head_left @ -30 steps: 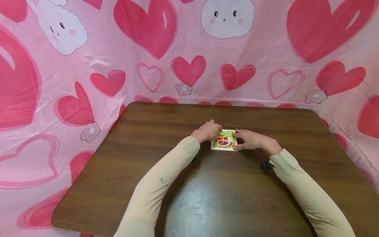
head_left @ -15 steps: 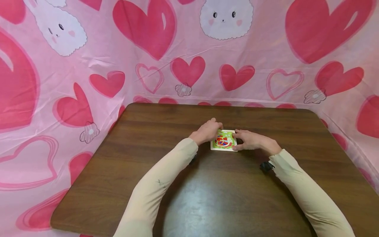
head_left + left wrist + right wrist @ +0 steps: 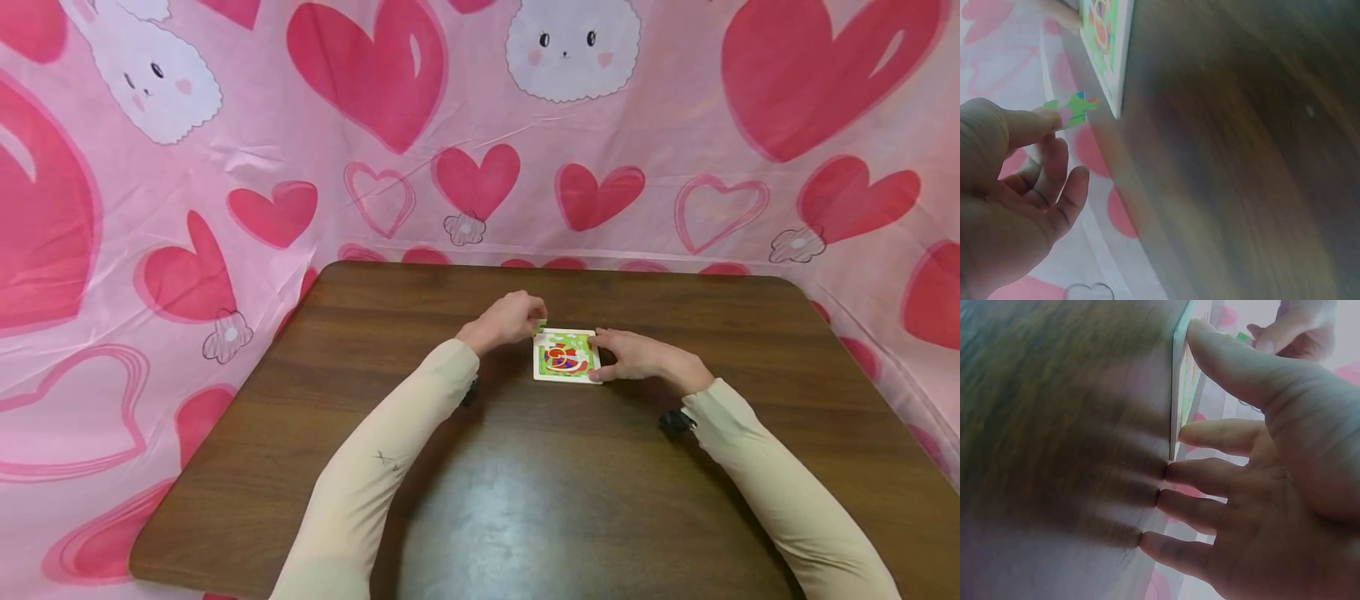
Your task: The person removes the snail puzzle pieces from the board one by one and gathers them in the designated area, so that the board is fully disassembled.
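While we see the left hand (image 3: 504, 321) near the middle of the head view pinching a small, mostly green puzzle piece (image 3: 1074, 111), the right hand (image 3: 639, 354), farther right, has its fingers spread, thumb and index finger touching the right side of a square picture puzzle (image 3: 562, 380). We find that puzzle flat on the brown table (image 3: 600, 483), slightly below and right of the frame's centre, with a pink heart-printed cloth (image 3: 525, 125) across the top.

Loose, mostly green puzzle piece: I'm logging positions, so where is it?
In the head view, the green piece is pinched in the left hand, near the far left corner of the white-edged square puzzle board.
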The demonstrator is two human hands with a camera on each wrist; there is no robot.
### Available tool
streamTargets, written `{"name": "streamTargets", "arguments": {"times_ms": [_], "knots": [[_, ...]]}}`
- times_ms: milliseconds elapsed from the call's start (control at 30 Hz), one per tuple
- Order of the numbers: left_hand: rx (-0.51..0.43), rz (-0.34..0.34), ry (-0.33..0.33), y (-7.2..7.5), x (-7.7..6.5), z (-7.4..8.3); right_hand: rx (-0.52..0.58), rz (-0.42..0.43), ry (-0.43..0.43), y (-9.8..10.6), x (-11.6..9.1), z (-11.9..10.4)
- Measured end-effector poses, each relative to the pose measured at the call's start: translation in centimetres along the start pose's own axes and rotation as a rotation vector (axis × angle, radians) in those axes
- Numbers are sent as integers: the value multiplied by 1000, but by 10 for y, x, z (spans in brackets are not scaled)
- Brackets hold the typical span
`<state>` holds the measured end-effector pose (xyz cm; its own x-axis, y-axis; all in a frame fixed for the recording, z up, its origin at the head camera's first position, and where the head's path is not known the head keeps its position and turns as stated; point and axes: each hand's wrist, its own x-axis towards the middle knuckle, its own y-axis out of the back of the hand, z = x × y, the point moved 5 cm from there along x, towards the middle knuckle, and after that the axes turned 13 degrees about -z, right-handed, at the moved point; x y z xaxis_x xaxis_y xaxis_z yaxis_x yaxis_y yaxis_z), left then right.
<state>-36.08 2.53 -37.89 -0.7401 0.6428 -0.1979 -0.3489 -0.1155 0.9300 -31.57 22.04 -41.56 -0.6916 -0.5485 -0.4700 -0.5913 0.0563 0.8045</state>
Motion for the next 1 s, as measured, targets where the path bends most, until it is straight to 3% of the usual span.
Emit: {"name": "streamTargets", "arguments": {"times_ms": [367, 633, 1000], "knots": [[-86, -13, 46, 9, -18, -28, 9, -5, -8, 0, 0, 0], [-57, 6, 76, 17, -30, -52, 6, -13, -13, 0, 0, 0], [-175, -66, 164, 15, -44, -87, -13, -12, -3, -1, 0, -1]]}}
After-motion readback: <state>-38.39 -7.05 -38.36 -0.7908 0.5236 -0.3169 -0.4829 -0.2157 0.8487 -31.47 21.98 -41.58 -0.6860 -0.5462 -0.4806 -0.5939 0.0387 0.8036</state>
